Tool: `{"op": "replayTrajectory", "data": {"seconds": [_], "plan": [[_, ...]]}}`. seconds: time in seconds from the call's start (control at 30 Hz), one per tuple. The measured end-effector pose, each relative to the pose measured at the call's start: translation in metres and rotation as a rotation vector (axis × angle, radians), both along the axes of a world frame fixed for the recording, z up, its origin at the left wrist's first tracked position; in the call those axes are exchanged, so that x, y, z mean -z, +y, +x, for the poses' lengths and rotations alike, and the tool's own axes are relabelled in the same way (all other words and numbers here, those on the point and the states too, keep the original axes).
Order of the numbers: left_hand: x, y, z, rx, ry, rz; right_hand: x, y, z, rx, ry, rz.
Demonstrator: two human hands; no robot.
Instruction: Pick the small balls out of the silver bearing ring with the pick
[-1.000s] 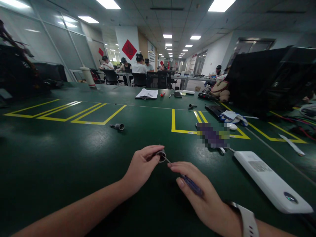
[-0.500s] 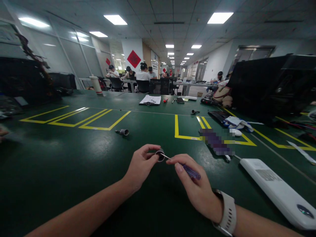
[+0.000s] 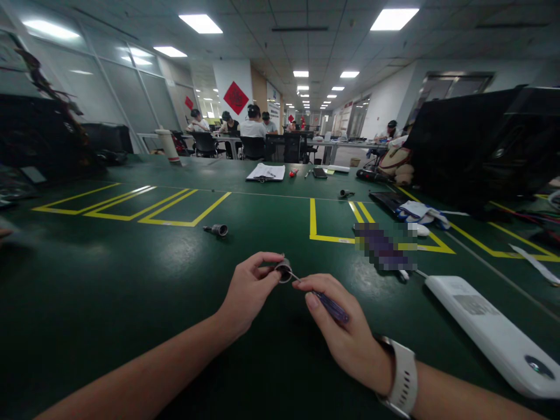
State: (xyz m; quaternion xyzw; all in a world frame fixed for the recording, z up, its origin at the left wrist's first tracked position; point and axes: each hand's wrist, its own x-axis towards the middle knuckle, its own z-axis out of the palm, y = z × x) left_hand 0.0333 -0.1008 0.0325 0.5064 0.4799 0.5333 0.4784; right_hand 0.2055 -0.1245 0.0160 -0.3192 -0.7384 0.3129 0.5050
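Observation:
Between the thumb and fingers of my left hand (image 3: 249, 291) is a small grey metal cup-shaped part (image 3: 284, 269), its round opening turned toward me. My right hand (image 3: 341, 321) grips a screwdriver (image 3: 333, 307) with a translucent purple handle. The thin shaft points left and its tip reaches the mouth of the part; how deep it goes I cannot tell. Both hands are just above the green table (image 3: 245, 373). Beyond my left hand lies a similar metal part with a narrow stem (image 3: 217, 230), and another one (image 3: 346, 193) rests farther back.
Right of my hand are a white power bank (image 3: 485, 332), a blurred-out object on a cable (image 3: 382, 248), a white mouse (image 3: 417, 230) and gloves (image 3: 420, 213). A clipboard with paper (image 3: 265, 172) lies ahead. Black cases (image 3: 485, 146) stand at the right. Several people sit at far desks.
The screwdriver and my right hand have shifted slightly left, and the handle is tilted a little differently. My left hand keeps its hold on the metal part. The view has tipped slightly.

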Motion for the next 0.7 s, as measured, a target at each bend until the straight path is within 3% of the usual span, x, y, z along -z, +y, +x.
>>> {"op": "replayTrajectory", "data": {"seconds": [0.7], "plan": [[-0.001,0.0,0.003,-0.044,-0.011,-0.044,-0.011,-0.004,0.006,0.031,-0.003,-0.259]]}}
